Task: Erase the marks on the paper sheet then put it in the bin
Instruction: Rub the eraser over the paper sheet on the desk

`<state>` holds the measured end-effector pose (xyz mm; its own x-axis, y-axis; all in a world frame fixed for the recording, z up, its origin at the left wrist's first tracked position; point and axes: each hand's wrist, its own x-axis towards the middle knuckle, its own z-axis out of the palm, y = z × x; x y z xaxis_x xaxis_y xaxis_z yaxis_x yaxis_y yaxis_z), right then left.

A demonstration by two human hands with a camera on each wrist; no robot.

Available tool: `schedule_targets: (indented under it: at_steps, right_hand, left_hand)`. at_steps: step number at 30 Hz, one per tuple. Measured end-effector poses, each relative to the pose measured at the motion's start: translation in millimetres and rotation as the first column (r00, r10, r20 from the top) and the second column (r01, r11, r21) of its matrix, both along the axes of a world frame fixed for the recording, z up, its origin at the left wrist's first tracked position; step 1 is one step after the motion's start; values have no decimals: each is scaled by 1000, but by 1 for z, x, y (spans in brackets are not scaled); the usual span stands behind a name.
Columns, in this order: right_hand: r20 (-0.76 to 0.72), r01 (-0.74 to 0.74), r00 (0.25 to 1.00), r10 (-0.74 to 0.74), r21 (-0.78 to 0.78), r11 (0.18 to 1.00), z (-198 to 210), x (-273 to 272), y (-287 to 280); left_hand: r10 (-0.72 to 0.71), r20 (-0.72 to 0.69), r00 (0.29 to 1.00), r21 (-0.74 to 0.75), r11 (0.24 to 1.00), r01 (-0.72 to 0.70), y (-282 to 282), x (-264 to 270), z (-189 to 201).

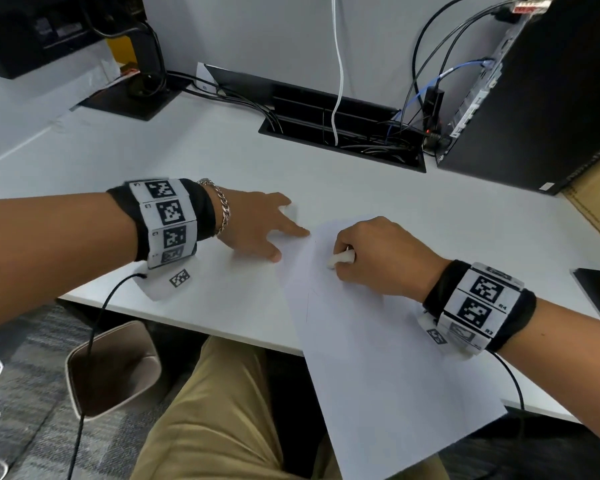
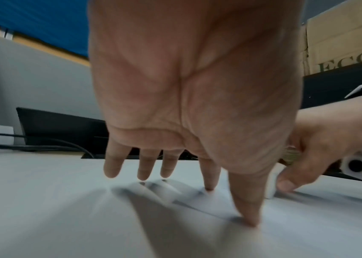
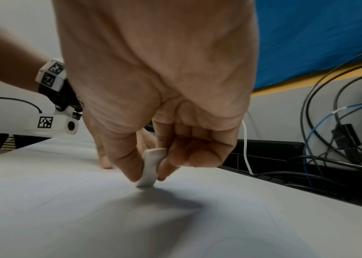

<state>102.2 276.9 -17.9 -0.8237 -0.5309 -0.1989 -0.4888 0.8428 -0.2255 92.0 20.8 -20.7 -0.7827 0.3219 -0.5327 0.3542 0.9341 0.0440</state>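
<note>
White eraser (image 3: 150, 168) pinched in right hand (image 1: 378, 258) on paper sheet (image 1: 378, 358); left hand (image 1: 257, 226) splayed, fingertips pressing it.

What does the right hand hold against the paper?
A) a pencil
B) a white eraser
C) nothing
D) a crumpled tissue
B: the right hand pinches a white eraser between thumb and fingers, its lower end touching the paper.

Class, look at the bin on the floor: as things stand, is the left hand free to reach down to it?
Probably yes. The left hand holds nothing, only pressing the paper sheet, and the bin stands open below the desk edge on that side.
</note>
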Motion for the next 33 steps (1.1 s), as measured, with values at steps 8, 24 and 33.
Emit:
schedule_targets:
  at_steps: [8, 24, 33]
  right_hand:
    - [-51, -33, 998, 40, 121, 992, 4, -3, -12]
    - [-59, -123, 991, 119, -59, 991, 0, -13, -62]
    - [-117, -168, 980, 161, -55, 984, -6, -16, -54]
  left_hand:
    - [92, 17, 996, -29, 995, -92, 10, 25, -10]
    - [194, 17, 981, -127, 973, -191, 14, 28, -6]
    - [227, 45, 973, -166, 962, -217, 20, 29, 0]
